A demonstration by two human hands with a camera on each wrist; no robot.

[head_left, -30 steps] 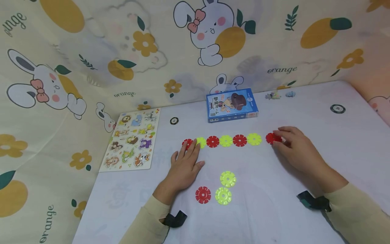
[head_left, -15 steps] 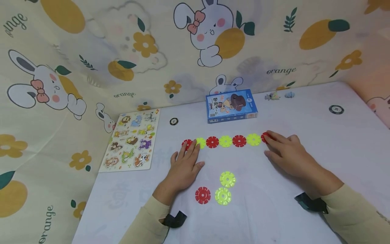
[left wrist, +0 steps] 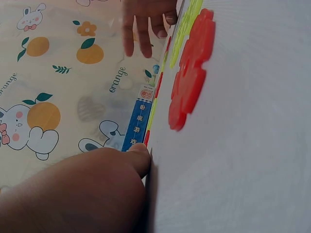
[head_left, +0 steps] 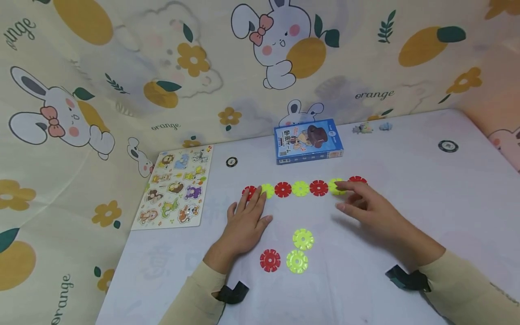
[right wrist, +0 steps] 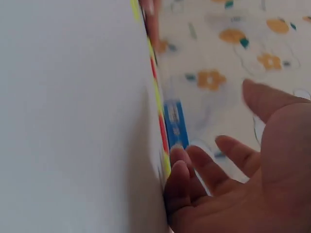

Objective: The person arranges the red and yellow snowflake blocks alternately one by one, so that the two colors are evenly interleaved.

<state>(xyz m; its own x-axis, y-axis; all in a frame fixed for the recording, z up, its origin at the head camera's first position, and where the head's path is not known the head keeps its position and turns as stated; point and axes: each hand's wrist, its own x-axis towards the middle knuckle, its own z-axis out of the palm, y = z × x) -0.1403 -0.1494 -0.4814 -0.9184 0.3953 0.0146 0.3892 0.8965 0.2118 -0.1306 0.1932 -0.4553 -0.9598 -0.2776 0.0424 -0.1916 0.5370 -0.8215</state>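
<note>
A row of several plastic flower-shaped discs, red and yellow-green by turns, crosses the table; a red disc [head_left: 283,189] shows within it. My left hand [head_left: 243,228] lies with fingers spread at the row's left end, fingertips over the end red disc [head_left: 249,192] and beside a yellow-green one. Over the right end, my right hand [head_left: 375,210] holds nothing, its fingers loosely bent. Its index fingertip overlaps a yellow-green disc [head_left: 334,186] in the head view, and the rightmost red disc [head_left: 358,179] shows behind its knuckles. In the right wrist view the fingers [right wrist: 204,170] look relaxed.
Nearer the body lie a loose red disc [head_left: 270,260] and two yellow-green discs [head_left: 297,262]. A blue game box [head_left: 308,142], an animal puzzle board [head_left: 174,187], two black round chips [head_left: 231,162] and small figurines [head_left: 363,128] stand farther back, before a patterned cloth wall.
My right hand brought the rightmost red disc leftward to the row's end, then let go of it and shifted left over the neighbouring yellow-green disc. The left hand stayed put.
</note>
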